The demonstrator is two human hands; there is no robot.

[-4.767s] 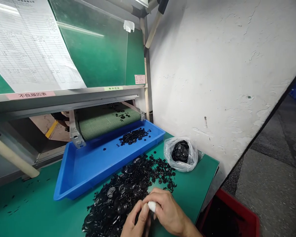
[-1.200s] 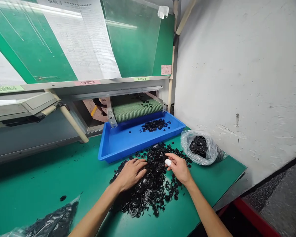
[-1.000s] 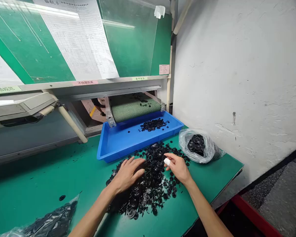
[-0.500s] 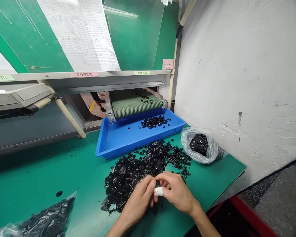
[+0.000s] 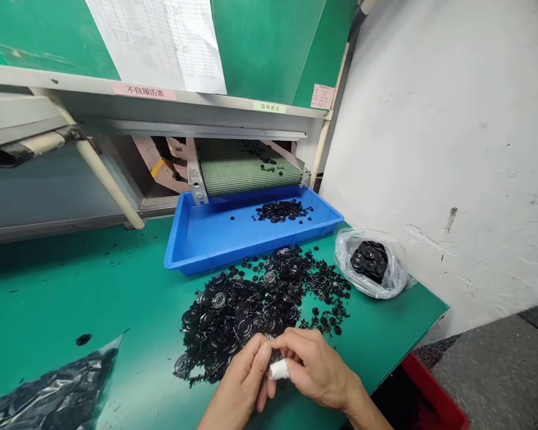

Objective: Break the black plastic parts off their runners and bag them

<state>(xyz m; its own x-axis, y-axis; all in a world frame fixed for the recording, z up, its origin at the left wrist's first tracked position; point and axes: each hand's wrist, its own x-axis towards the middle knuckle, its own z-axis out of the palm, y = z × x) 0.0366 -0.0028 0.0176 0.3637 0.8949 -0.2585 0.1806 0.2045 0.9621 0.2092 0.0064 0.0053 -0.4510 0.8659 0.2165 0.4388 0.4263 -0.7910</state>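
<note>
My left hand (image 5: 242, 382) and my right hand (image 5: 319, 371) meet at the near edge of a heap of black plastic parts (image 5: 242, 310). Between their pinched fingers is a small black plastic part (image 5: 275, 356), mostly covered by the fingers. White tape (image 5: 278, 369) wraps my right thumb. Round ridged discs and thin stem-like bits make up the heap, with the smaller pieces spread toward the right. An open clear plastic bag (image 5: 393, 272) holding black discs (image 5: 370, 261) stands to the right of the heap.
A blue tray (image 5: 210, 258) with black parts (image 5: 283, 211) lies under the end of a green conveyor belt (image 5: 251, 179). At lower left is a filled plastic bag (image 5: 54, 394), with a loose black piece (image 5: 83, 339) nearby. A red bin (image 5: 434, 388) sits below the table's right edge.
My view has tilted down and shifted a little. Both hands stay together, and the black part between the fingers is now more hidden.
</note>
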